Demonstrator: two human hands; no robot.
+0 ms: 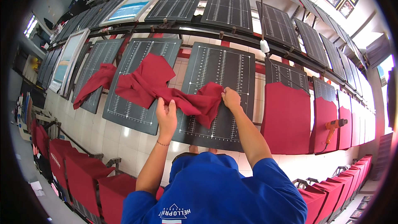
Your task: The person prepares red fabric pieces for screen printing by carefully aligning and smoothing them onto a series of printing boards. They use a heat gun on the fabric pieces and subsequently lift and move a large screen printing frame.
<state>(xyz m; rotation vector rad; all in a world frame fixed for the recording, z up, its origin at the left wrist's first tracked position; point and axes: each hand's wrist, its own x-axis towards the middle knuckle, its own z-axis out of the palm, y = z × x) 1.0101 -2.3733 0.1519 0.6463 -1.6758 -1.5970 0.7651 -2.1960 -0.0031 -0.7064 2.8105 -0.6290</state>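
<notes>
Screens in pale frames [68, 62] lean at the left of the frame, and below them, toward the lower left, red panels [83, 178] hang on a rack. Next comes a narrow red piece [96, 82], lying over a dark board [103, 52] with white ruler marks (whether it joins the larger cloth beside it, I cannot tell). Near the middle of the frame lies the crumpled red cloth [147, 79], spread in folds across two more marked boards and over the gap between them. At its lower edge is the left hand [166, 116], thumb and fingers slightly apart; whether its grip pinches the fabric I cannot tell. Farther right, the right hand [230, 98] has its grip closed on the cloth's right end, over the centre board [217, 64]. A white cord fitting [264, 46] hangs beyond, upper right of centre. At the right of the frame, smooth red panels [286, 114] cover a row of boards, and an orange heat gun [330, 132] sits against one.

The step in hand looks like sorting out the bunched cloth. The next move probably calls for a firm hold at both ends and an even pull to open the folds.
</notes>
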